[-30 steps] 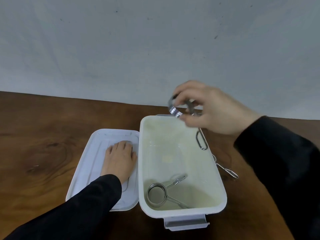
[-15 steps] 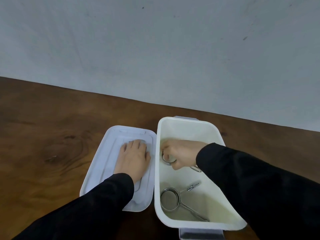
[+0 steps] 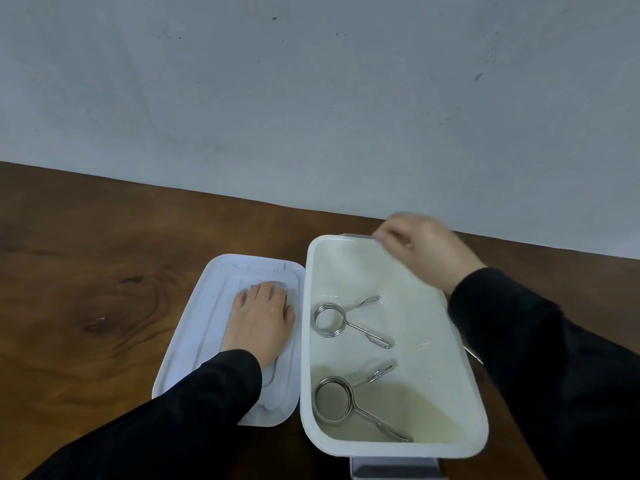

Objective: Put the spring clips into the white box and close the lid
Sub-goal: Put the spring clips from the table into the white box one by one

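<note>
The white box (image 3: pixel 467 382) stands open on the wooden table. Two metal spring clips lie on its floor: one (image 3: pixel 341 322) in the middle, another (image 3: pixel 346 401) nearer me. The white lid (image 3: pixel 207 317) lies flat on the table, touching the box's left side. My left hand (image 3: pixel 261 318) rests palm down on the lid, fingers spread, holding nothing. My right hand (image 3: pixel 424 251) hovers over the box's far right corner, blurred, fingers loosely curled and empty. A bit of metal wire (image 3: pixel 472 353) shows just outside the box's right wall, mostly hidden by my sleeve.
The dark wooden table (image 3: pixel 86 289) runs left and back to a plain grey wall (image 3: pixel 311 98). A grey latch (image 3: pixel 394 467) sticks out from the box's near end at the frame's bottom edge.
My right hand carried a clip down into the box, let it go there, and has risen out toward the far right corner. My left hand stayed on the lid.
</note>
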